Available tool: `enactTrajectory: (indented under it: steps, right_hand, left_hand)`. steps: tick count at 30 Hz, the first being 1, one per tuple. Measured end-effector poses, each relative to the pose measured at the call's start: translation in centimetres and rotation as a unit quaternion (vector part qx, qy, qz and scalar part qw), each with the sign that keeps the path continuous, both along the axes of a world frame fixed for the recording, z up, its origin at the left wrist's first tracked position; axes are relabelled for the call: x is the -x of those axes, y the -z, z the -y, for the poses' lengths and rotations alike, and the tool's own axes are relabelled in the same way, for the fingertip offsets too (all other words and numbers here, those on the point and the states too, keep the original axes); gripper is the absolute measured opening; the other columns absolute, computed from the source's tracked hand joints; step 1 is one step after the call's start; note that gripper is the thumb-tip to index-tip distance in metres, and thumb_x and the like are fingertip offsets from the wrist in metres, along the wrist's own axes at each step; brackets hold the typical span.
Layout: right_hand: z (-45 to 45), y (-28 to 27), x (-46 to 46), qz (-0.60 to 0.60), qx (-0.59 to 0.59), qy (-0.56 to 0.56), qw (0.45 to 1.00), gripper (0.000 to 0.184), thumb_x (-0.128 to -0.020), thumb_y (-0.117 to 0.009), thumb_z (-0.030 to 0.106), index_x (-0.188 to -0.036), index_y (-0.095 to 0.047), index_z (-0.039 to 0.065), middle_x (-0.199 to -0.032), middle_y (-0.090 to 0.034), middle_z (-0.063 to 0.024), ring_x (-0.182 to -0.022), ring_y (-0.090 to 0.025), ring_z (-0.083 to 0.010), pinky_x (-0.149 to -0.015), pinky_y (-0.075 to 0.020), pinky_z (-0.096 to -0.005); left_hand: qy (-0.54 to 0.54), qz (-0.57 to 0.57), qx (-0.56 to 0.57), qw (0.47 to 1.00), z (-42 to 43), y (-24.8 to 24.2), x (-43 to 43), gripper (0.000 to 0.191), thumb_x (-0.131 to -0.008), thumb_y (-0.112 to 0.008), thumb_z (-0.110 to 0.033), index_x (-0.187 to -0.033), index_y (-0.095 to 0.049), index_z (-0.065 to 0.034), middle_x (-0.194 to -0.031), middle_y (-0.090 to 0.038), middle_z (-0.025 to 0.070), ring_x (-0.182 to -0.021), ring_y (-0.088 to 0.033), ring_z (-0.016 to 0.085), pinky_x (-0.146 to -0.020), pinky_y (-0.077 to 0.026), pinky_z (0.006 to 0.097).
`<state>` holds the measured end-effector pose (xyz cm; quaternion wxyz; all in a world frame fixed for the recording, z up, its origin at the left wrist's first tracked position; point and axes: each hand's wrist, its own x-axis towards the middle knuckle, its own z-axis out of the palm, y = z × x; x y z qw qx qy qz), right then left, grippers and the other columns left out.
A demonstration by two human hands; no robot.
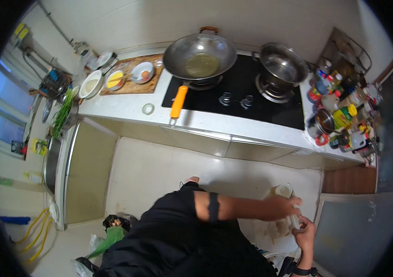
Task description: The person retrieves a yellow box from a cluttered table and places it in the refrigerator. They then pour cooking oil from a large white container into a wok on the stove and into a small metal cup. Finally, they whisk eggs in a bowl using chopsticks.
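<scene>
My left arm reaches across my body to the right, and my left hand [283, 207] is motion-blurred, so its grip does not show clearly. Just below it, my right hand [305, 232] has its thumb and fingers closed on the edge of a pale object [295, 221]. My left hand partly covers that object. Both hands are low, over a whitish surface with brown stains [279, 239] at my right side. A white round-mouthed container [284, 190] stands beside my left hand.
A wok [200, 57] with yellowish liquid and a steel pot [283, 64] sit on the black gas hob [236, 100]. Bowls, one with beaten egg [115, 79], stand on a wooden board [130, 89]. Bottles [345, 116] crowd the right counter. Green stalks [63, 114] lie near the sink [52, 166].
</scene>
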<state>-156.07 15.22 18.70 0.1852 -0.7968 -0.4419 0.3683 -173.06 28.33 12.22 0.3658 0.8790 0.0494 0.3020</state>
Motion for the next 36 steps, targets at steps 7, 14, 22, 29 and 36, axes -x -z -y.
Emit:
enactTrajectory:
  steps: [7,14,22,29,36]
  right_hand:
    - [-2.0,3.8,5.9,-0.088,-0.023,0.031,0.995,0.023,-0.064,-0.067,-0.003,-0.087,-0.068,-0.001,-0.063,-0.062,-0.0016,-0.055,-0.054,-0.0068,-0.054,-0.0444,-0.0222]
    - [-6.1,4.5,15.9,-0.011,-0.03,0.019,0.999,0.024,-0.065,-0.068,-0.002,-0.089,-0.068,0.0,-0.067,-0.065,-0.0052,-0.057,-0.057,-0.008,-0.056,-0.0454,-0.0231]
    - [-10.3,4.6,24.7,-0.021,-0.044,-0.002,0.999,0.023,-0.066,-0.066,-0.003,-0.089,-0.068,0.001,-0.071,-0.067,-0.0069,-0.063,-0.061,-0.0099,-0.061,-0.0479,-0.0247]
    - [-11.9,4.3,29.6,0.023,-0.037,-0.043,0.998,0.022,-0.065,-0.07,0.006,-0.087,-0.07,0.008,-0.072,-0.067,-0.0104,-0.063,-0.064,-0.0176,-0.062,-0.0489,-0.0282]
    - [-12.1,3.9,32.2,0.064,-0.044,-0.09,0.993,0.024,-0.062,-0.071,0.009,-0.086,-0.07,0.011,-0.07,-0.065,-0.0112,-0.064,-0.061,-0.0252,-0.063,-0.0489,-0.0333]
  left_hand:
    - [-0.259,-0.322,0.005,0.911,-8.8,7.1,29.1,0.024,-0.072,-0.059,-0.005,-0.095,-0.064,-0.0101,-0.1,-0.06,0.0088,-0.091,-0.059,0.029,-0.078,-0.049,0.0387]
    - [-0.651,-0.258,0.047,0.712,-20.5,7.5,47.9,0.015,-0.075,-0.062,-0.008,-0.09,-0.066,-0.0094,-0.092,-0.057,0.0114,-0.089,-0.056,0.03,-0.077,-0.047,0.0398]
    - [-0.553,-0.35,-0.014,0.756,-27.1,10.3,53.6,0.017,-0.07,-0.069,-0.012,-0.087,-0.069,-0.0141,-0.095,-0.054,0.0077,-0.094,-0.053,0.026,-0.078,-0.048,0.0365]
    - [-0.457,-0.428,-0.117,0.771,-29.2,11.6,54.9,0.008,-0.078,-0.06,-0.016,-0.079,-0.068,-0.0129,-0.094,-0.055,0.0079,-0.092,-0.055,0.027,-0.075,-0.049,0.0381]
    - [-0.467,-0.378,-0.03,0.799,-30.3,11.0,55.2,0.004,-0.07,-0.067,-0.015,-0.074,-0.067,-0.0151,-0.091,-0.056,0.0063,-0.091,-0.057,0.024,-0.073,-0.051,0.0361]
